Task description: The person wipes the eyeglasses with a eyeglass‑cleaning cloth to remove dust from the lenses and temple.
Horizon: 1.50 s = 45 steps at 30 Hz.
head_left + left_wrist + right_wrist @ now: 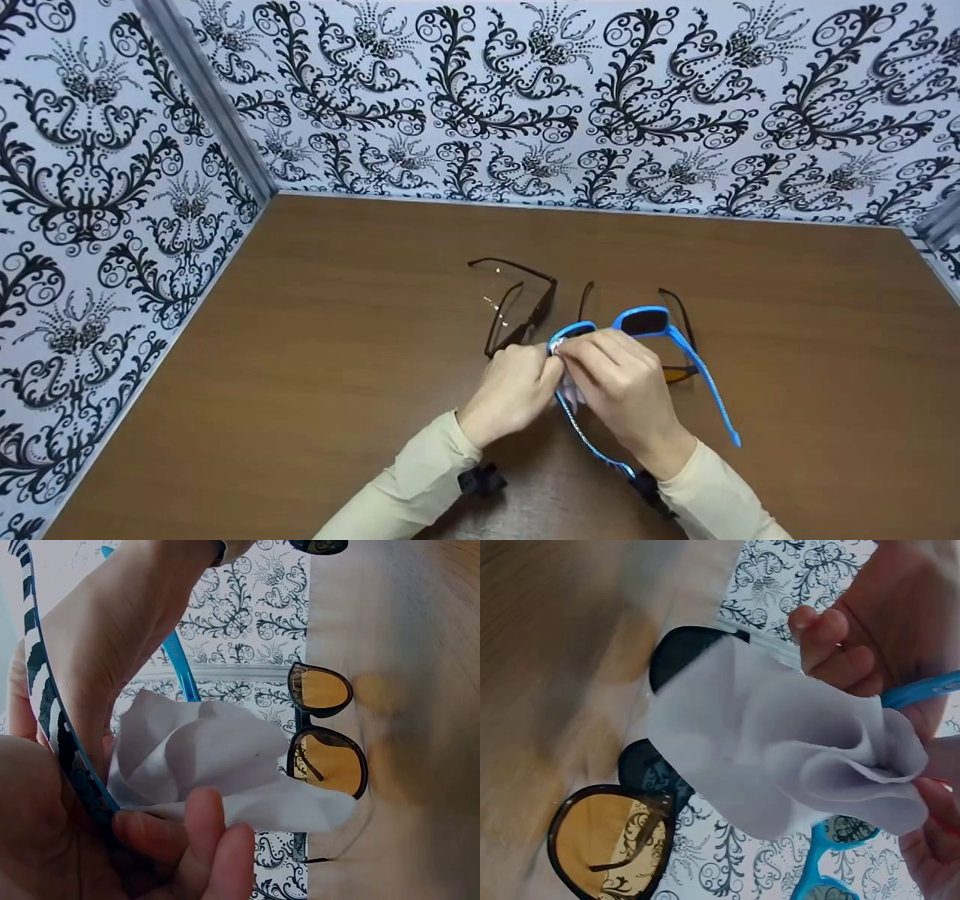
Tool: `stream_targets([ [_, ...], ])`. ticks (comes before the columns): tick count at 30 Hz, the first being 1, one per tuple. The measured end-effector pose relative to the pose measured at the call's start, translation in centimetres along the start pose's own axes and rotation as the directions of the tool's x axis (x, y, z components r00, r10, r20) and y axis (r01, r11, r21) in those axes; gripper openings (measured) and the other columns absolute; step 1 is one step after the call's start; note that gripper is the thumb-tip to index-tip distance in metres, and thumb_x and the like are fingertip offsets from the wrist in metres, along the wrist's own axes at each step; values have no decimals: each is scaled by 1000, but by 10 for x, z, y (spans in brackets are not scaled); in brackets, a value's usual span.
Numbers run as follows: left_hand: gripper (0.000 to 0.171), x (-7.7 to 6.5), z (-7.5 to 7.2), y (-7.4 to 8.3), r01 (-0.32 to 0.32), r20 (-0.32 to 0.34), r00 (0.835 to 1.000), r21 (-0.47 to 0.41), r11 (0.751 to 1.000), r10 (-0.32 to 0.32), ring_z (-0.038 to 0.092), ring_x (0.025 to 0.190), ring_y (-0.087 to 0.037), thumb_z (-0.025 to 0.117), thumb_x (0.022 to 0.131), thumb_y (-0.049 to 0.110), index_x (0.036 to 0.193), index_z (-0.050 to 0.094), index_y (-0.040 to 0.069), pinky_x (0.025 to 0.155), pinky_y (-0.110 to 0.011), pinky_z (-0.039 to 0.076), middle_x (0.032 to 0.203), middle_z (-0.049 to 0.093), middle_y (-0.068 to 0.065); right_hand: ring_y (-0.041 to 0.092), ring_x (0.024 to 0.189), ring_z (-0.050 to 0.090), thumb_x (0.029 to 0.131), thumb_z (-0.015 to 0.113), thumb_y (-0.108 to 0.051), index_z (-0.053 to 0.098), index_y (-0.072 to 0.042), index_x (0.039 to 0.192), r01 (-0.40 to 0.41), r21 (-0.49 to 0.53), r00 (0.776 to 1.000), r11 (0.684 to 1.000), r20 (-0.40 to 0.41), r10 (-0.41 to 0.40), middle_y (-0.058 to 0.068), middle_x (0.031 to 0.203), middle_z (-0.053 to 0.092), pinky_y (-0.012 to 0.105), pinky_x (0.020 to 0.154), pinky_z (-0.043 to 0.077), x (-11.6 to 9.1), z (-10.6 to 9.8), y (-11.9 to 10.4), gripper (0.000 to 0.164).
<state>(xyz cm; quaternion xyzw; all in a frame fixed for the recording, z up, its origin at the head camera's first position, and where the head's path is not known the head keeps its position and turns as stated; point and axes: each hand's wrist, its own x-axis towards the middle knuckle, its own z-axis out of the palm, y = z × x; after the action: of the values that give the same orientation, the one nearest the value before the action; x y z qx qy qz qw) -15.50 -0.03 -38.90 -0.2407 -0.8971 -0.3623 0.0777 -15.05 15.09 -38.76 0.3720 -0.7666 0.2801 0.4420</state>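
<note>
Blue-framed sunglasses (679, 337) with dark lenses are held above the table, their zebra-patterned temples (45, 690) unfolded towards the person. The left hand (517, 386) grips them at the left hinge, fingers curled around the temple's end. At that same corner, the right hand (626, 382) pinches a pale cloth (780, 742) against the frame. Most of the cloth hangs in loose folds below the fingers, as both wrist views show. In the head view the hands hide part of the left lens and much of the cloth.
Black-framed glasses with amber lenses (328, 757) rest on the table behind the blue pair, partly covered by it in the head view. Dark sunglasses (541, 307) with unfolded temples lie to their left. Patterned walls (525, 97) border the brown table (337, 300).
</note>
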Motion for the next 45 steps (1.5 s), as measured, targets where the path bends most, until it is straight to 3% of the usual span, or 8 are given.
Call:
stream_targets([
  [6, 27, -2, -1, 1, -13, -17, 1000, 37, 999, 14, 43, 49, -11, 48, 89, 12, 63, 47, 13, 40, -25, 33, 55, 37, 8, 20, 65, 59, 100, 53, -19, 69, -4, 85, -88, -62, 990, 994, 101, 94, 3, 77, 64, 34, 59, 49, -3, -3, -2, 27],
  [15, 30, -3, -2, 2, -42, -23, 999, 66, 997, 43, 37, 47, -10, 50, 88, 10, 59, 42, 13, 37, -28, 32, 54, 31, 9, 27, 60, 55, 94, 56, -6, 65, 1, 79, -55, -310, 992, 949, -125, 17, 10, 72, 59, 38, 52, 47, 0, 0, -2, 19],
  [21, 28, -3, -2, 2, -7, 0, 1000, 38, 999, 7, 38, 47, -9, 49, 88, 12, 60, 44, 15, 38, -25, 32, 53, 35, 10, 28, 66, 58, 94, 59, -9, 67, 1, 81, 11, -182, 981, 983, -186, -46, 9, 75, 63, 37, 60, 47, 4, 3, -5, 19],
  [27, 28, -3, -2, 2, -11, -9, 1000, 26, 1000, 11, 39, 49, -9, 48, 89, 14, 61, 43, 15, 40, -25, 33, 55, 32, 10, 25, 73, 62, 94, 61, -10, 69, -3, 84, 23, -51, 997, 998, -72, -27, 5, 80, 67, 36, 67, 45, 1, 2, -1, 15],
  [33, 29, -2, -5, 1, -13, -32, 999, 69, 998, 15, 41, 48, -11, 48, 88, 13, 60, 43, 16, 40, -27, 34, 54, 33, 10, 22, 70, 61, 98, 56, -16, 70, -6, 81, 24, -175, 999, 984, -21, -28, 3, 75, 67, 36, 63, 45, -4, 3, 2, 25],
  [39, 31, -4, -6, 2, -9, -43, 999, 88, 996, 12, 38, 46, -11, 50, 86, 13, 57, 40, 14, 38, -27, 32, 54, 31, 10, 29, 63, 57, 91, 57, -3, 66, -1, 78, 39, -355, 988, 934, -129, -90, 8, 74, 64, 39, 54, 43, 0, 3, -1, 15],
  [42, 31, -6, -6, 3, -3, -39, 999, 112, 994, 8, 39, 45, -12, 51, 85, 13, 56, 40, 15, 38, -29, 34, 53, 31, 9, 29, 60, 55, 91, 57, -3, 66, 0, 78, 54, -370, 974, 927, -187, -131, 10, 75, 64, 38, 51, 41, 5, 2, -4, 16],
  [45, 30, -6, -5, 4, 7, -20, 1000, 129, 992, -4, 38, 46, -11, 50, 85, 15, 56, 40, 15, 38, -31, 35, 53, 30, 9, 27, 57, 54, 93, 57, -5, 67, 0, 78, 64, -319, 962, 946, -233, -144, 10, 75, 65, 36, 49, 40, 9, 1, -7, 18],
])
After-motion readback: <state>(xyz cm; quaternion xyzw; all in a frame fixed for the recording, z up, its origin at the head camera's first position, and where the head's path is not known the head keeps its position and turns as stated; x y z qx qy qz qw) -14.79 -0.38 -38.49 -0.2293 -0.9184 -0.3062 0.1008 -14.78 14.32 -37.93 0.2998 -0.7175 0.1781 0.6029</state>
